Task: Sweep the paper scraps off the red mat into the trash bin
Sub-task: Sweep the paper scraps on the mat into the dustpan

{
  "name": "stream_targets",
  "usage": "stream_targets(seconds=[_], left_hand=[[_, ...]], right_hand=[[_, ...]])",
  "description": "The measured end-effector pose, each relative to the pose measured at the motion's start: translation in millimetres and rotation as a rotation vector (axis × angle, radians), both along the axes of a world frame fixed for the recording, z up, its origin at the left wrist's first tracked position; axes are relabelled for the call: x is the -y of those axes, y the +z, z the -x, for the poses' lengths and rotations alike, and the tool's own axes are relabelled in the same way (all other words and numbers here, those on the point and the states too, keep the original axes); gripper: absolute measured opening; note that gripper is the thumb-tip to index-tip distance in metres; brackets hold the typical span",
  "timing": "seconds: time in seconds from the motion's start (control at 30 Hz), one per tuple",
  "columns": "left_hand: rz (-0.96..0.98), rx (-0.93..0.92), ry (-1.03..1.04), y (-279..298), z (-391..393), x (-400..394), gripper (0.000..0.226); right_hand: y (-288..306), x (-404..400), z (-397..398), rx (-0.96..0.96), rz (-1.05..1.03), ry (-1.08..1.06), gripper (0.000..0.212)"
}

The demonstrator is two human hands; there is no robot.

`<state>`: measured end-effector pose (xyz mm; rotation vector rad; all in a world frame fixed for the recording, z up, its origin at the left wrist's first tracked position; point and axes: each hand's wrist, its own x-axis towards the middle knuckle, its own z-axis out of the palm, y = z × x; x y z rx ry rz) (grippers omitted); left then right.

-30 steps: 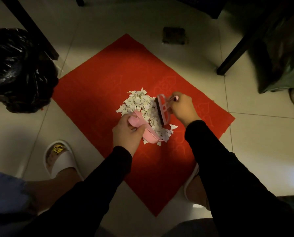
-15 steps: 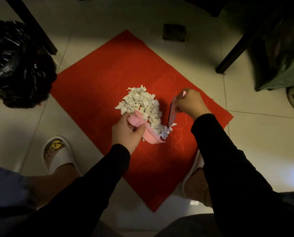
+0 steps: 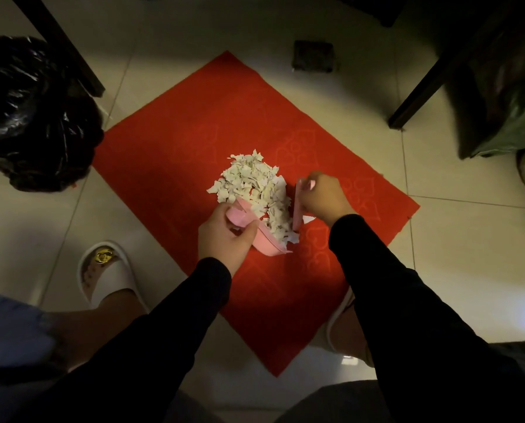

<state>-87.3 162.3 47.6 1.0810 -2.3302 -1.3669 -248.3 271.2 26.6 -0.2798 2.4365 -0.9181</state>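
Two hands work at the middle of the red mat, which lies as a diamond on the tiled floor with one corner pointing away from the person and one toward them. Left hand grips the handle of the pink dustpan; the pan's long axis runs from near right to far left. Right hand is curled round the pink brush, held on edge just beside the pan's right side, long axis running near to far. Paper scraps form one heap, partly in the pan and partly on the mat beyond it; one scrap lies by the right wrist. Bare mat surrounds the heap on all sides. Trash bin, lined with black plastic, stands off the mat's left corner, well apart from the heap. Dark furniture legs border the far edges.
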Motion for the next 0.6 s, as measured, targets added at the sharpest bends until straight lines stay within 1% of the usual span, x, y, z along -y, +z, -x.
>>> stream_targets(seconds=[0.1,0.17,0.27,0.33,0.43,0.5,0.6], left_hand=[[0.002,-0.007,0.013,0,-1,1,0.024],[0.002,-0.012,0.019,0,-1,2,0.023],[-0.011,-0.020,0.023,0,-2,2,0.023],[-0.017,-0.025,0.033,0,-2,2,0.023],[-0.025,-0.024,0.041,0,-1,2,0.023],[-0.031,-0.024,0.041,0,-1,2,0.023],[-0.031,-0.013,0.034,1,-1,2,0.023]], right_hand=[[7,3,7,0.005,0.116,-0.091,0.011],[11,3,11,-0.002,0.137,-0.111,0.016],[13,0,17,-0.049,0.035,-0.078,0.004],[12,-4,18,-0.063,-0.076,-0.051,0.018],[8,-9,13,-0.108,-0.231,0.035,0.024],[1,-11,7,-0.109,-0.252,0.068,0.023],[-8,-13,2,-0.137,-0.168,0.071,0.013]])
